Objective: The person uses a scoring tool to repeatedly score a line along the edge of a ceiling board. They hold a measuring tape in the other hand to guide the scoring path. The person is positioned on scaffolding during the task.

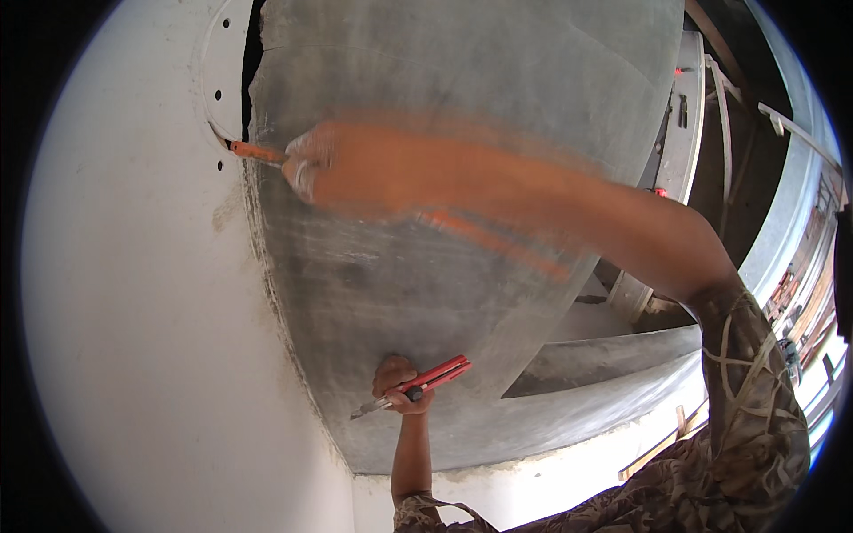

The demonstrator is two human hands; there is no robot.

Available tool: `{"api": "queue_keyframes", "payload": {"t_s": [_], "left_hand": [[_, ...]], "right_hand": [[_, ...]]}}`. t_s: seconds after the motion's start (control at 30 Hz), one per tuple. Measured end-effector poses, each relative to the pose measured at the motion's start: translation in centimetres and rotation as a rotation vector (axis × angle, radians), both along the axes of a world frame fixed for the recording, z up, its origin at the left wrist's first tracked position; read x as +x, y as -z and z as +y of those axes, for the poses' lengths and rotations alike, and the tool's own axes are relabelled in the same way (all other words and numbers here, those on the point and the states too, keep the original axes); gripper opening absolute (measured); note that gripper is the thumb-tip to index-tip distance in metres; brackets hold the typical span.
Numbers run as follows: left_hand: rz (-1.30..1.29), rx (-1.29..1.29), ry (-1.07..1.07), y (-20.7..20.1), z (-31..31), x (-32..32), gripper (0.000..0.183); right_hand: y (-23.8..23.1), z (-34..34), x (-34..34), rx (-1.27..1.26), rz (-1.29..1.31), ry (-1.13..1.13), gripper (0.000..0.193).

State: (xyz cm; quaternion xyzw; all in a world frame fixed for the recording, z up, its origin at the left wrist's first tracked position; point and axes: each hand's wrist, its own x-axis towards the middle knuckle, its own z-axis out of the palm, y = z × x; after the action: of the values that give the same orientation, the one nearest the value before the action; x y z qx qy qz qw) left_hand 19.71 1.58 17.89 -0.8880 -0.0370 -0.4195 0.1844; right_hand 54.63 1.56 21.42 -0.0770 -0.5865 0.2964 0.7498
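Note:
My right hand [315, 169], smeared by motion and with a whitish smear or covering near the fingers, is closed round a long orange-handled tool [258, 153]. Its dark, pointed tip meets the edge of the white panel [133, 266]. Blurred orange handle ends trail behind the hand; the tool's exact kind cannot be made out. Lower down, my left hand [400, 382] grips a red utility knife [440, 373] with its blade extended toward the white panel. That hand lies against the grey board [480, 320].
Several dark holes and a faint curved line mark the white panel, beside a black gap [252, 71] along the grey board. The joint between panel and board is rough. At right, a long pale plank [684, 115] carries small tools; timber pieces [800, 284] lie farther off.

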Motion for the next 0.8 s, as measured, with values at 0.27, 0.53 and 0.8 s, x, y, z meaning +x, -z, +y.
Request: {"api": "queue_keyframes", "payload": {"t_s": [0.27,0.53,0.8], "left_hand": [[0.086,-0.002,0.021,-0.2,0.1,-1.4,0.034],[0.011,0.002,-0.051,0.1,0.1,-0.8,0.047],[0.015,0.058,0.043,0.5,0.2,-0.2,0.032]], "right_hand": [[-1.4,-1.4,2.9,-0.105,-0.151,0.008,0.030],[-2.7,-1.8,3.7,-0.073,-0.174,-0.029,0.032],[4.3,-3.3,1.8,-0.088,0.063,-0.103,0.032]]}}
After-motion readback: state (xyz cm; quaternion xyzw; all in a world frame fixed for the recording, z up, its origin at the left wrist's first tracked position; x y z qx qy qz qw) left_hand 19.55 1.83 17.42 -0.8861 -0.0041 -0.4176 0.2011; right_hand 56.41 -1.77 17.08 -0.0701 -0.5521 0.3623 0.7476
